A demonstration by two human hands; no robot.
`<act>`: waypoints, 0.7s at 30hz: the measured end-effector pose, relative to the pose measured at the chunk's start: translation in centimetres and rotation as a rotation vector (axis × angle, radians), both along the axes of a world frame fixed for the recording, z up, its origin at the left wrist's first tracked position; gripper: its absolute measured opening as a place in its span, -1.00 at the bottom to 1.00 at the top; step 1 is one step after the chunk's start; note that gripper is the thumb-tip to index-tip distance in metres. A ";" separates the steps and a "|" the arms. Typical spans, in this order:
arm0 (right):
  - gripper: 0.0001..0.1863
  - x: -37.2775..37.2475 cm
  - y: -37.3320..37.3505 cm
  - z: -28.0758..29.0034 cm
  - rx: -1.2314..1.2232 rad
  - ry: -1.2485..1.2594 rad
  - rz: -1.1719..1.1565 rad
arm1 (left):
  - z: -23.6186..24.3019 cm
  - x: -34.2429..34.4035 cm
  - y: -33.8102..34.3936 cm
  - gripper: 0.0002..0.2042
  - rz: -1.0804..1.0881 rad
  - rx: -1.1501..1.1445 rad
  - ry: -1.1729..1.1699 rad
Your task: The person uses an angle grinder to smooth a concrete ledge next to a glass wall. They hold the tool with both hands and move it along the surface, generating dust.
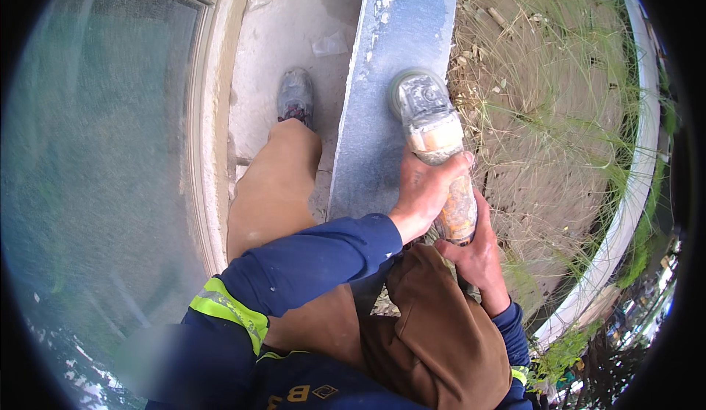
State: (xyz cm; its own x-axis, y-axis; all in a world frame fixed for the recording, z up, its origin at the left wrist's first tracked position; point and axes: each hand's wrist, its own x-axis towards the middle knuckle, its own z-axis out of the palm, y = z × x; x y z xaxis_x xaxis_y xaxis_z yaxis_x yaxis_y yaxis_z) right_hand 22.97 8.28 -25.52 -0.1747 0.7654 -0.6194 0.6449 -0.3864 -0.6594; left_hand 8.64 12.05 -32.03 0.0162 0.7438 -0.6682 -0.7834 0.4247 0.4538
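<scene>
A dusty angle grinder with a yellow-orange body lies over the right edge of a long blue-grey stone slab. Its round disc end is down against the slab or just above it; the exact contact is hidden under the head. My left hand is closed round the body behind the head, thumb across the top. Further back, my right hand is wrapped round the rear of the handle, near my right knee. White chips and smears mark the slab's far part and left edge.
On the left, a window pane in a pale frame runs beside a narrow concrete strip where my dusty shoe stands. To the right lies soil with long grass and dry leaves, bounded by a curved white kerb.
</scene>
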 end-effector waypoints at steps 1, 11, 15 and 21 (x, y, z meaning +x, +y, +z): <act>0.04 -0.4 0.5 -0.1 0.002 0.007 0.034 | 0.1 -0.6 0.2 -0.52 0.022 -0.026 0.042; 0.06 1.4 0.4 0.6 -0.002 -0.038 -0.027 | 0.8 1.6 0.8 -0.60 0.044 0.017 0.003; 0.05 1.9 -0.5 0.5 0.021 -0.012 -0.060 | 0.2 2.4 0.3 -0.58 0.009 0.029 0.026; 0.06 -1.2 2.0 0.1 -0.019 0.009 0.080 | 0.3 -1.1 0.8 -0.76 0.140 -0.015 0.111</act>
